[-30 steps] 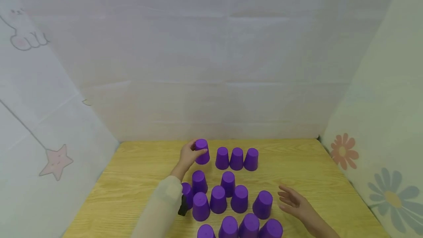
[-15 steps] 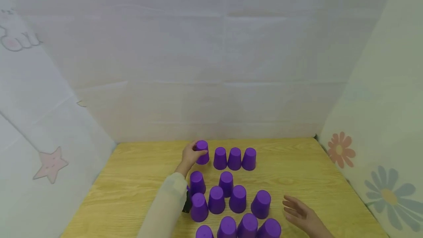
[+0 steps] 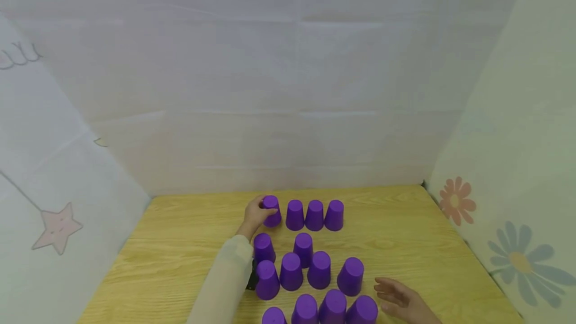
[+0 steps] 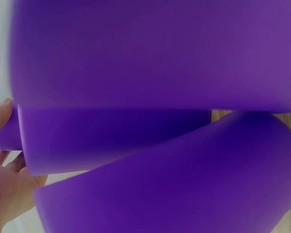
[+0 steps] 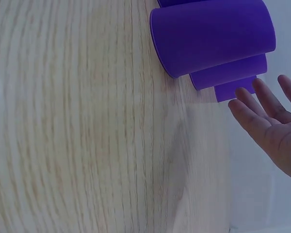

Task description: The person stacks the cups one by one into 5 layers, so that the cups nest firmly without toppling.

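Since a second ago the left hand (image 3: 254, 212) has brought its purple cup (image 3: 272, 210) down and inward, so it now sits at the left end of the back row (image 3: 315, 215), close beside the first of three upside-down cups; the right hand (image 3: 398, 300) has drifted toward me along the table.

From the left, I see bare wooden table (image 3: 180, 244) running to the star-printed wall, plenty of room there. The left hand has its fingers and thumb curled round the cup, near the far edge. I judge the main risk is a sideways nudge: the cup stands so close to its neighbour that any push rightward could knock the row, and these light cups would tip or slide easily. The left forearm and sleeve (image 3: 222, 284) lie right against the middle cluster (image 3: 292, 270), so a careless pull-back could sweep those over.

Further right, the front cups (image 3: 333, 309) crowd the near edge. The right hand hovers just beside them, fingers spread and relaxed, holding nothing. Beyond it I have clear table up to the flowered wall.
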A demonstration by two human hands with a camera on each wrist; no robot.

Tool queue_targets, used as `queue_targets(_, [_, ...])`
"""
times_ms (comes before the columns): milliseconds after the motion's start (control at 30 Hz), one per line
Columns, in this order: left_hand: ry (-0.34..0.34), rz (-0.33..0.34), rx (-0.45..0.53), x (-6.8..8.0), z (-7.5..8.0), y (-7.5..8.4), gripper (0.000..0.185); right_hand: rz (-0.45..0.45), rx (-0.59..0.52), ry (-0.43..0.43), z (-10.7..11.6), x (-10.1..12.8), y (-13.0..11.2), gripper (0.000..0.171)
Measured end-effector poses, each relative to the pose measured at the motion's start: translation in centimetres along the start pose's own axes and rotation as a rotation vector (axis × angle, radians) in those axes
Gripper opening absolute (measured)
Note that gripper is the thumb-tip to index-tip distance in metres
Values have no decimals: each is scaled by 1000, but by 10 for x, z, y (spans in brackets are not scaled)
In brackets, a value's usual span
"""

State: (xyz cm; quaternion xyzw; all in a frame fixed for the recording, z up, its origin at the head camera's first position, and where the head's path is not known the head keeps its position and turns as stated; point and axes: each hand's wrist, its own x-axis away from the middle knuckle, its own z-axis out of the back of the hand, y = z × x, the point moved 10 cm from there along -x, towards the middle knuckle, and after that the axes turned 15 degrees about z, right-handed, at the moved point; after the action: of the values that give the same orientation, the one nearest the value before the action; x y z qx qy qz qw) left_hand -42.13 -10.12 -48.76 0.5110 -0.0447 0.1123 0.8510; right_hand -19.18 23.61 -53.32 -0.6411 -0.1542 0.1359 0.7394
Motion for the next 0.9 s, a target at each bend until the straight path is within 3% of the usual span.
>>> queue_targets(200, [6, -13, -27, -5, -5, -4, 53, -51, -152, -35, -12, 3, 4, 62])
queue_targets(433, [4, 20, -27, -3, -6, -6, 56, 19, -224, -116, -25, 0, -3, 58])
queue_targets(533, [-6, 24, -5, -18, -10, -21, 59, 19, -236, -131, -31, -1, -4, 57])
queue_targets(767, [-25, -77, 35, -87, -36, -80, 67, -107, -443, -132, -49, 4, 2, 62])
queue_targets(800, [-32, -45, 33, -90, -39, -83, 68, -115, -457, -130, -50, 5, 3, 62])
queue_targets(867, [-43, -40, 39, -94, -42, -85, 69, -123, -458, -123, -49, 5, 5, 61])
queue_targets(900, [-42, -50, 38, -85, -38, -77, 67, -121, -450, -118, -49, 5, 6, 61])
